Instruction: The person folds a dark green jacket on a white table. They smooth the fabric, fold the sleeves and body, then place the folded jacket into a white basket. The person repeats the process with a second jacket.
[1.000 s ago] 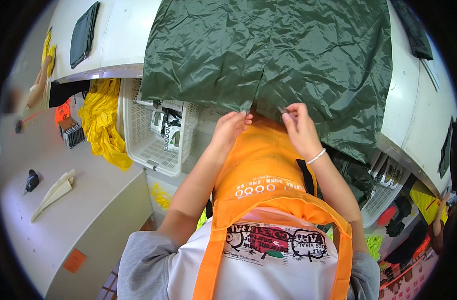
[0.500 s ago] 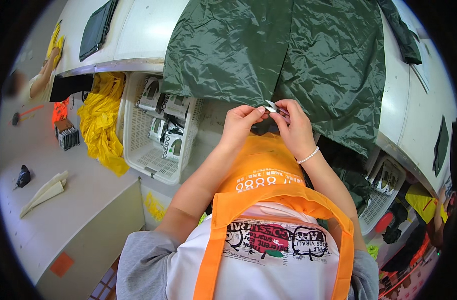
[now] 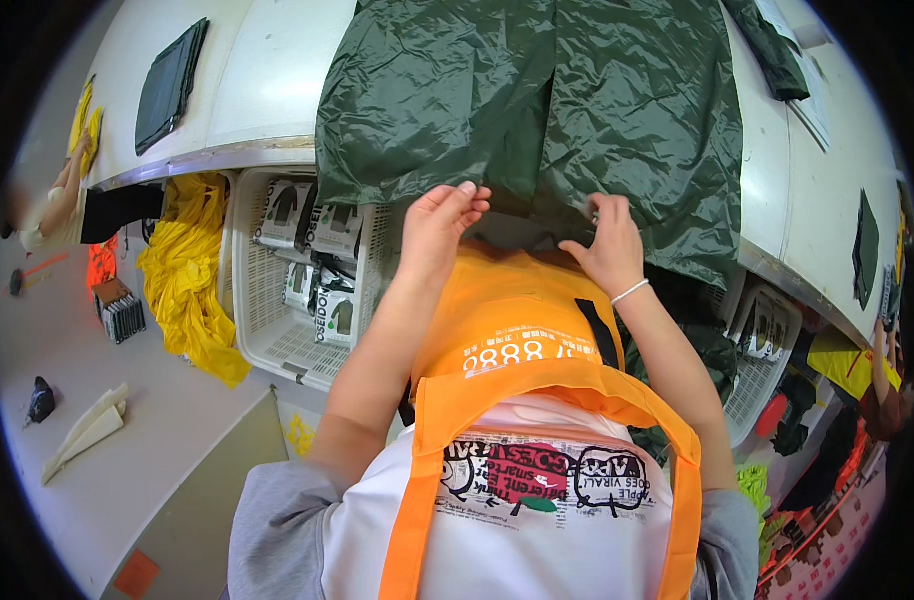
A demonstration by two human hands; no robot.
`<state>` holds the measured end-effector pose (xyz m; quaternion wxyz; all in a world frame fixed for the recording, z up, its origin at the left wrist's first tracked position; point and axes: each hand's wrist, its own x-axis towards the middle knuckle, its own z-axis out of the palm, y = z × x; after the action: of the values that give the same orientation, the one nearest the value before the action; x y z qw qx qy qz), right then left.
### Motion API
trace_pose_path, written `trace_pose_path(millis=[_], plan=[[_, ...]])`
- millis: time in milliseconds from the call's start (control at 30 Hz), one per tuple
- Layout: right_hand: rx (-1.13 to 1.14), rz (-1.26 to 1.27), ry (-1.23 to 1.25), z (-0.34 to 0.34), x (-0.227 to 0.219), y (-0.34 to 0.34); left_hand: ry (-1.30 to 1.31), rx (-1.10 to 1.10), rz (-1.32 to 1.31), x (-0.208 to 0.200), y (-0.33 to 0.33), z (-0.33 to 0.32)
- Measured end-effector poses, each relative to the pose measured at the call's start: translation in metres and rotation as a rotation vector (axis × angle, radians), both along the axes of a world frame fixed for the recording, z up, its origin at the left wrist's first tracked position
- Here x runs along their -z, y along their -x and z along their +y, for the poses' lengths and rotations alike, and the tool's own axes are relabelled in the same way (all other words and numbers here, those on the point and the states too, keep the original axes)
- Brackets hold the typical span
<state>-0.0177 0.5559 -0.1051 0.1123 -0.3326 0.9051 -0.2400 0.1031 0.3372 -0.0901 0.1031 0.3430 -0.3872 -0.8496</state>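
A dark green, shiny, crinkled garment (image 3: 447, 110) hangs over the table's near edge, split down its middle. My left hand (image 3: 439, 225) is at its lower hem, left of the split, thumb and forefinger pinched together; whatever is in the pinch is too small to make out. To the right of the split, my right hand (image 3: 612, 245) is by the hem, its fingers bent and its thumb spread away from them. Nothing shows in the gap, and its palm is hidden. The small pointed blades are out of sight.
Under the white table (image 3: 262, 90) stands a white plastic basket (image 3: 277, 350) of packaged garments. Yellow fabric (image 3: 187, 280) hangs beside it. Another basket (image 3: 742, 400) stands at the right. Folded dark garments (image 3: 172, 85) lie on the table. Other people's arms show at both sides.
My hands were together at the hem with small pointed blades between them. They have moved apart, left hand leftward, right hand slightly rightward, and the blades no longer show.
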Motion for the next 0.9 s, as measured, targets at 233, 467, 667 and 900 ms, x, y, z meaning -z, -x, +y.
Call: trace_pose_path(millis=[233, 467, 667, 900], plan=[[-0.223, 0.334, 0.004, 0.017, 0.056, 0.010, 0.100, 0.030, -0.041, -0.009, 0.004, -0.020], [0.492, -0.642, 0.606, 0.033, 0.034, 0.041, 0.915, 0.224, -0.323, -0.001, 0.001, -0.028], [0.561, -0.679, 0.695, 0.032, 0.031, 0.045, 1.686, 0.104, -0.034, -0.005, 0.011, -0.023], [0.578, -0.573, 0.704, 0.029, 0.037, 0.034, 1.699, 0.361, 0.141, -0.005, 0.012, -0.025]])
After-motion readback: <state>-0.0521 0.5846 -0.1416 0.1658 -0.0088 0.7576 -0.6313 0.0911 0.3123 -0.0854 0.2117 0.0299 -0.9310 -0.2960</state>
